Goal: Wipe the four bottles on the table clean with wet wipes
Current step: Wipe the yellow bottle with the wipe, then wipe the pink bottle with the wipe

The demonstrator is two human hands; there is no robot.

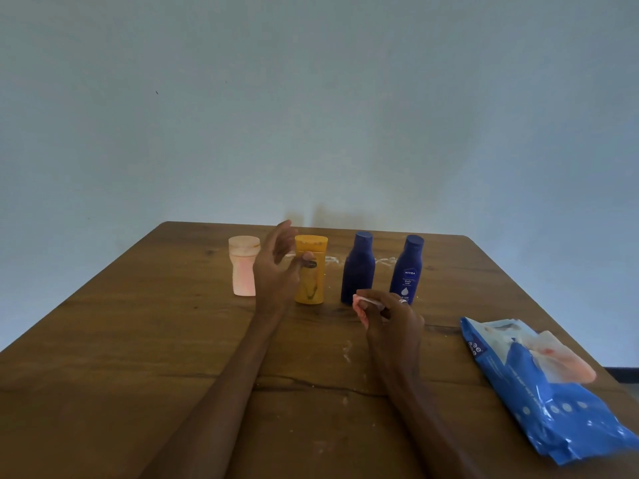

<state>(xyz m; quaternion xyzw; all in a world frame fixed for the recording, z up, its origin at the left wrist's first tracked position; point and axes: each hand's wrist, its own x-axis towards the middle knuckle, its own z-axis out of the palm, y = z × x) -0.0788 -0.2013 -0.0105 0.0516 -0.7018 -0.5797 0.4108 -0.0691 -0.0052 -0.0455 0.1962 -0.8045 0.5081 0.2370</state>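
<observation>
Head view: left hand point(276, 271) fingers spread beside yellow bottle point(310, 269); right hand point(390, 314) pinches wipe point(361, 304).

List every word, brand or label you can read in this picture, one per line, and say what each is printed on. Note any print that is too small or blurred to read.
"NIVEA": on the right blue bottle.
"Body milk": below it on the same bottle, only just legible.
Dark oval label on the yellow bottle: too blurred to read.
White lettering on the blue wipes pack: sideways and too blurred to read.
</observation>
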